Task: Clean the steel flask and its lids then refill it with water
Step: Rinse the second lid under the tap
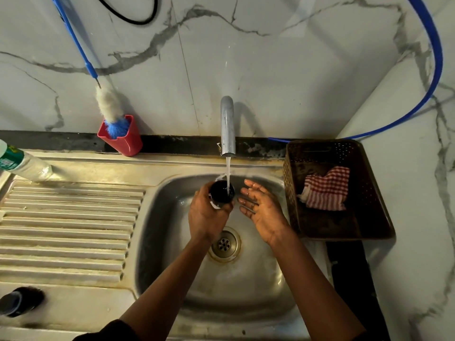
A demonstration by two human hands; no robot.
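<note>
My left hand grips the steel flask upright over the sink basin, its dark mouth facing up. Water streams from the chrome tap straight into the flask's mouth. My right hand hovers just right of the flask, wet, fingers spread, holding nothing. A dark cylindrical object, possibly a lid, lies on the counter at the front left.
A ribbed steel drainboard lies left of the basin. Behind it stand a red cup holding a bottle brush, and a plastic bottle. A brown basket with a checked cloth sits on the right.
</note>
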